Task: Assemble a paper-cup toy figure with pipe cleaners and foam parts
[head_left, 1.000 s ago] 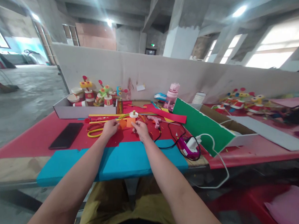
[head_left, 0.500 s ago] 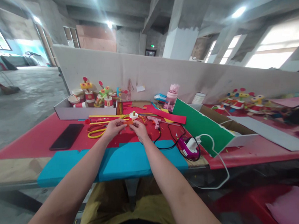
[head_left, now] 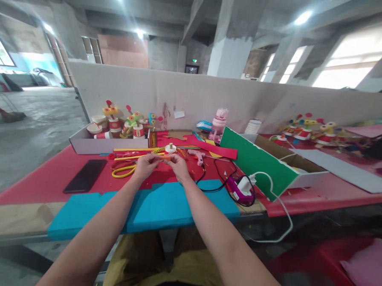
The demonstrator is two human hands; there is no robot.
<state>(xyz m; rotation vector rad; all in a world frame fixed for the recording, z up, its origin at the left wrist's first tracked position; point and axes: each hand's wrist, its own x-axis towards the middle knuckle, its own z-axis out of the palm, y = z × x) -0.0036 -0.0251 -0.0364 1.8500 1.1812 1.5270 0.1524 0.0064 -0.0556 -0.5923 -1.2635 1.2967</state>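
Between my two hands is a small orange piece [head_left: 165, 157], thin and flat-looking; its exact kind is too small to make out. My left hand [head_left: 146, 164] pinches its left end and my right hand [head_left: 178, 164] its right end. Just behind them stands a paper-cup figure [head_left: 170, 148] with a white top and coiled yellow-and-dark arms. Yellow-handled scissors [head_left: 124, 170] lie left of my left hand. To the right of my right hand rests a pink glue gun [head_left: 197, 155] with a black cord.
A black phone [head_left: 85, 176] lies at the left. Finished cup figures stand in a white box [head_left: 109, 147] behind it. A green-sided box [head_left: 257, 161] and a purple power strip [head_left: 241, 191] are at the right. Blue padding [head_left: 175, 206] covers the front edge.
The orange piece has tilted and shows a thinner edge now. Both hands stay in nearly the same place, with their fingers shifted slightly.
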